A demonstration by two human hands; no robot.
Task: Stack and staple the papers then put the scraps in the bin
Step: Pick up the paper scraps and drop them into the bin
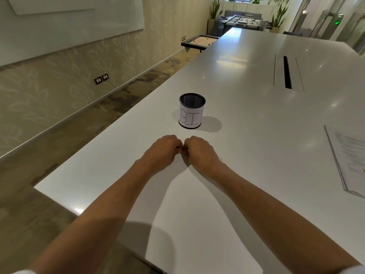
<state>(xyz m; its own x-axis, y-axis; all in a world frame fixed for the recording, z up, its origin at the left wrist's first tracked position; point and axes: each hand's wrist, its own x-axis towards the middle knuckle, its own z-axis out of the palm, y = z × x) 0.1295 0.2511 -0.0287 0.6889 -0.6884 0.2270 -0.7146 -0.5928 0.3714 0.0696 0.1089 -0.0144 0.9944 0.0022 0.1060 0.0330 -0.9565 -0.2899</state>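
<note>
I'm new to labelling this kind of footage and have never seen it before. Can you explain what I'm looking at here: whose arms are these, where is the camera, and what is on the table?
There is no machine here: a person wears a camera on the head, which looks forward and down, so the two bare arms are their own. The left hand and right hand meet knuckle to knuckle on the white table, fingers curled. Whether they pinch a small scrap is hidden. Just beyond them stands a black mesh cup wrapped in paper lettered BIN; its inside cannot be seen. At the right edge lies a stack of printed papers. No stapler is in view.
</note>
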